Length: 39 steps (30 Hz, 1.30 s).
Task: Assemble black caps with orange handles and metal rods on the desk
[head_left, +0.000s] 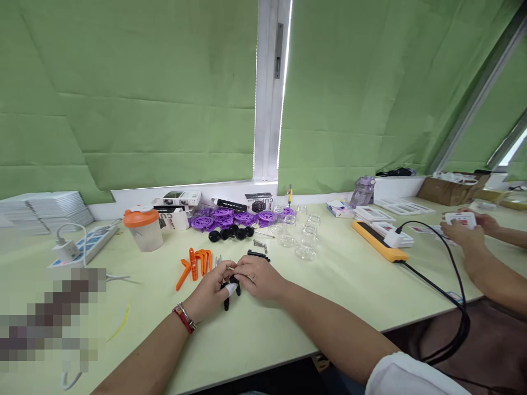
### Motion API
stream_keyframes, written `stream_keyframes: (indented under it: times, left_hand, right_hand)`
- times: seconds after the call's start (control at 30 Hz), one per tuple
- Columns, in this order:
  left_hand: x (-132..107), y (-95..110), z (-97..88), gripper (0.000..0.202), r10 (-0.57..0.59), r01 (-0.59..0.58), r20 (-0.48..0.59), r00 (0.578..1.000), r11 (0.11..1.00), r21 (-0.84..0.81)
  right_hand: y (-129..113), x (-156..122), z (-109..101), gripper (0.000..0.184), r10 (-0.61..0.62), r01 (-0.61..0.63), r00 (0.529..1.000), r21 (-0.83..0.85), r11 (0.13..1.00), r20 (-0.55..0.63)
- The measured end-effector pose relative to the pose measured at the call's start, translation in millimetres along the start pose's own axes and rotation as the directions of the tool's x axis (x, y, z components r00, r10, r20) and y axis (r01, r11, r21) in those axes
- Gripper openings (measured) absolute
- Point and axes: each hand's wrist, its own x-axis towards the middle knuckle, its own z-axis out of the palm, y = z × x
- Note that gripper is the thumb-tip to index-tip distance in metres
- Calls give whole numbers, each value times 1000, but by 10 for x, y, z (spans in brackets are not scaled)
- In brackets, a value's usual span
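Observation:
My left hand [208, 293] and my right hand [260, 278] meet over the table, fingers closed together on a small black plastic part [226, 303]. Its legs stick out below my fingers; the rest is hidden. White tape wraps a left fingertip. Just beyond my right hand lie more black pieces [258, 255]. Orange plastic arms [193, 264] rest to the left of my hands, with thin metal pins [218, 260] beside them. Farther back are small springs [260, 245], black round knobs [231, 232] and a pile of purple plastic wheel-like parts [222, 218].
Clear cups [306, 244] stand right of the springs. An orange-lidded cup [144, 229] and a white power strip [96, 244] are left. At right lie a yellow power strip [376, 240] with black cables and a co-worker's hands [467, 233] holding a white item. Boxes [181, 198] line the back.

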Motion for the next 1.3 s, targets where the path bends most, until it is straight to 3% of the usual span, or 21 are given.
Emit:
stream_keyframes:
  times: [0.27,0.37,0.43,0.53,0.6,0.7,0.87,1.17,1.3]
  left_hand:
    - [-4,1,11,39,2,-2,2,1000,1000,-16]
    - [-7,-11,10,42,-9,9,-9,1000,1000,-11]
    - [-11,-19,5,44,-37,37,-16,999,999,-1]
    - [-15,-48,-5,40,-40,41,-10,999,999,28]
    - [-15,-76,-11,34,-14,14,-11,1000,998,66]
    - [-16,-101,-15,27,12,-10,-14,1000,995,99]
    - [-12,-59,-17,25,6,-6,0,1000,994,105]
    - [-14,10,-23,23,-4,4,-5,1000,979,204]
    - [-19,30,-11,21,-4,2,16,1000,991,130]
  right_hand:
    - [-24,-7,-5,22,12,-13,1000,51,999,15]
    - [101,3,-5,21,145,-142,989,94,986,-29]
    - [294,-5,-32,22,358,-350,925,78,933,-126]
    - [674,-75,-120,24,674,-691,697,23,723,-244]
    - [898,-150,-183,24,750,-770,629,-28,638,-207]
    - [1078,-233,-224,21,773,-785,619,-84,614,-141]
    - [1031,-180,-165,27,774,-771,631,-150,619,-53]
    - [989,-149,-127,26,867,-860,490,-217,463,-91]
    - [1001,-178,-159,26,882,-882,457,-186,433,-116]
